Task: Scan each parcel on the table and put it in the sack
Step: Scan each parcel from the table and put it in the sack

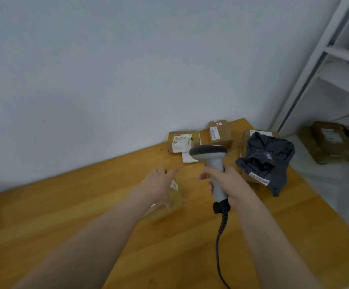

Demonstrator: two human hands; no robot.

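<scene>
My right hand [230, 182] grips the handle of a grey barcode scanner [211, 157], its dark head pointing away over the table and its coiled cable [221, 230] hanging down. My left hand [159, 184] reaches forward with straight fingers over a small clear-wrapped parcel [175, 190] on the wooden table [86, 205]. Against the wall lie a brown box with a white label [182, 141] and a second brown box [219, 132]. A dark grey plastic mailer [267, 161] sits on another brown box [261, 132] at the right. No sack is in view.
A white slip of paper [189, 158] lies by the labelled box. A grey metal shelving unit [325, 69] stands at the right, with cardboard boxes [334, 142] on the floor beside it. The table's right edge runs diagonally past the mailer.
</scene>
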